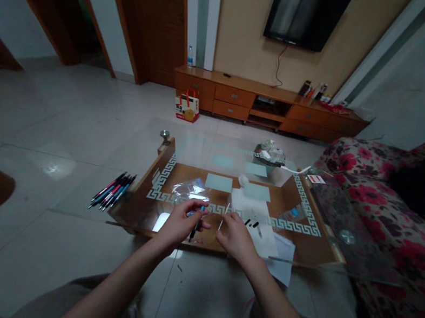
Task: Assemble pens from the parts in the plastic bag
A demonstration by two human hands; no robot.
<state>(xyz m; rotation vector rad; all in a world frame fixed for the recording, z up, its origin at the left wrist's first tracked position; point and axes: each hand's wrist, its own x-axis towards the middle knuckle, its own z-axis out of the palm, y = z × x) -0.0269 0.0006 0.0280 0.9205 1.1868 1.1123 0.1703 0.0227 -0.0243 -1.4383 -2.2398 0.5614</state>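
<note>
My left hand (181, 223) is closed round a pen barrel (196, 224) with a blue and black body, held upright over the near edge of the glass coffee table (135, 197). My right hand (235, 235) pinches a thin pale refill (223, 218) just to the right of the pen, its tip pointing up. Small black pen parts (251, 223) lie on white paper (255, 216) right of my right hand. A bundle of several assembled pens (113, 191) lies on the table's left end. A clear plastic bag (190, 188) sits just beyond my left hand.
A floral sofa (392, 212) stands along the right. A wrapped bundle (270, 153) lies at the table's far side. A wooden TV cabinet (263, 105) with a wall TV (306, 12) is at the back, and a red and white bag (187, 105) stands on the floor.
</note>
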